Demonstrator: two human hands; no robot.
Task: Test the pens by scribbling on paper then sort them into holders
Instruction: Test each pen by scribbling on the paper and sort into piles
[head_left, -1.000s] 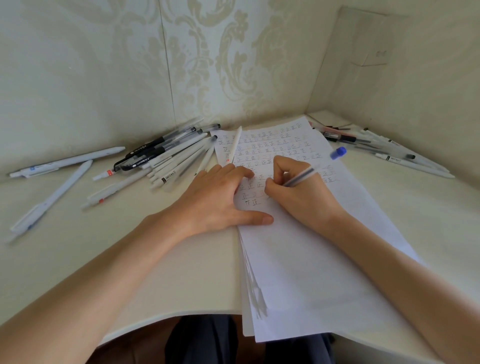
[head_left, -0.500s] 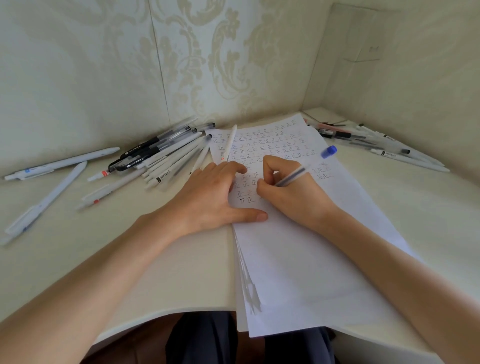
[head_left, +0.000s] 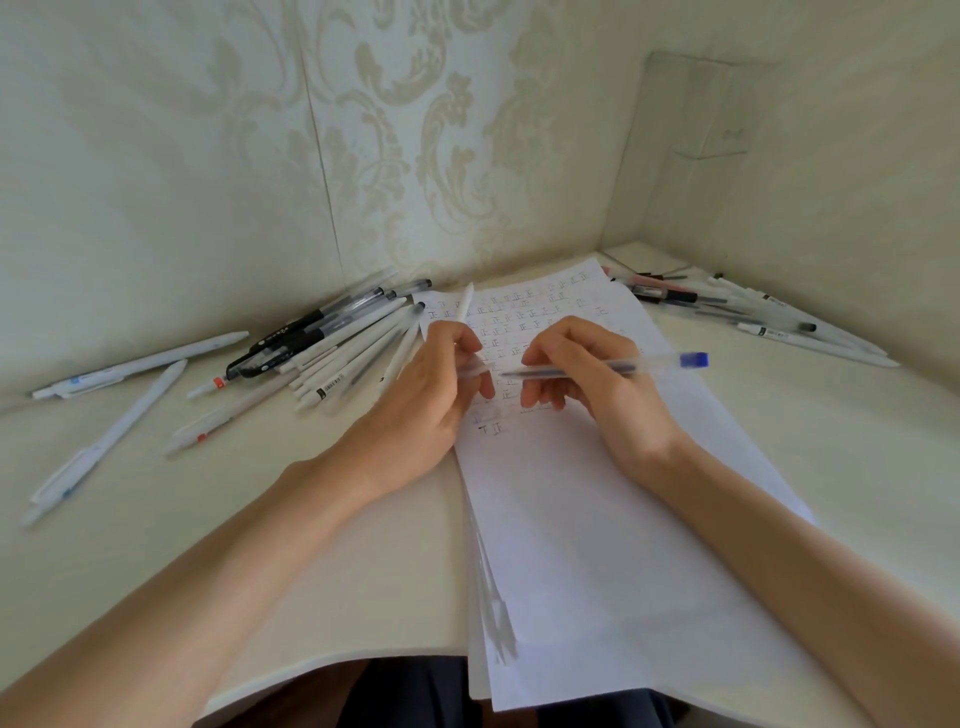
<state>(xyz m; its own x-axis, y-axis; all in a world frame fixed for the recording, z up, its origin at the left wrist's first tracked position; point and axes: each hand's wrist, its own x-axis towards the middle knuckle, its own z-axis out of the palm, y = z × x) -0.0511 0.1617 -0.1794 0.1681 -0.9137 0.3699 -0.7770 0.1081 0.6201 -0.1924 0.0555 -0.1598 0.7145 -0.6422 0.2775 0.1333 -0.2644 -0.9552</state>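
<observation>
With the right hand (head_left: 587, 374) gripping the pen (head_left: 613, 366) and the left hand (head_left: 441, 384) pinching its clear cap (head_left: 475, 368), a misaligned push could jab a finger.

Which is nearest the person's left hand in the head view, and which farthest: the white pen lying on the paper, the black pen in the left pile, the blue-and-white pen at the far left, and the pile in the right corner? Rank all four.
From the left hand:
1. White pen on the paper, just beyond the fingers.
2. Black pen, left pile.
3. Blue-and-white pen, far left.
4. Right-corner pile, across the paper.
</observation>
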